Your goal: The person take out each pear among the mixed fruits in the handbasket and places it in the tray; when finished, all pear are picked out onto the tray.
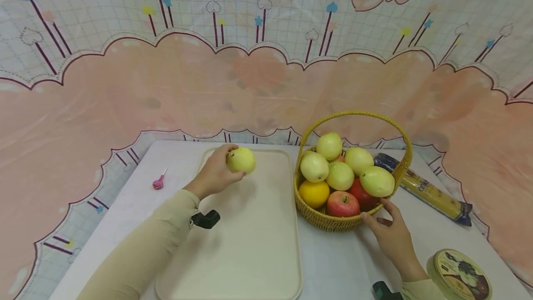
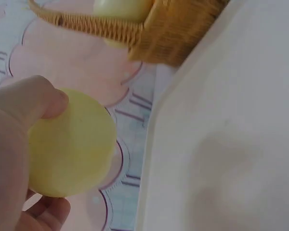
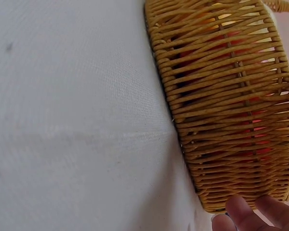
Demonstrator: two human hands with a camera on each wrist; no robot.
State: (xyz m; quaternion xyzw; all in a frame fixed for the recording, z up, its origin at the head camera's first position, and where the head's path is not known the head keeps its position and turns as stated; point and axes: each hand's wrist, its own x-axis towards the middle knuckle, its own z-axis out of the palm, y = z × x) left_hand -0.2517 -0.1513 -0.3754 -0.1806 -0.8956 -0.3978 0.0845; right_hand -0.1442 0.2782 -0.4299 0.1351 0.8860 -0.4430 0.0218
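Note:
My left hand (image 1: 218, 172) holds a round pale yellow pear (image 1: 241, 160) above the far part of a cream tray (image 1: 254, 240). In the left wrist view, the thumb lies over the pear (image 2: 74, 144) and fingertips show beneath it. On the right stands a wicker basket (image 1: 329, 222) with an arched handle, heaped with pale yellow pears (image 1: 340, 176), red apples (image 1: 343, 204) and an orange (image 1: 314, 193). My right hand (image 1: 393, 237) holds the basket's near right side, thumb at the rim. In the right wrist view, its fingertips (image 3: 241, 211) touch the woven wall.
A lollipop (image 1: 158, 183) lies left of the tray on the white table. Behind the basket, a long yellow-and-blue packet (image 1: 433, 193) slants to the right. A round tin (image 1: 462, 274) sits at the near right. Patterned cloth (image 1: 258, 91) hangs behind the table.

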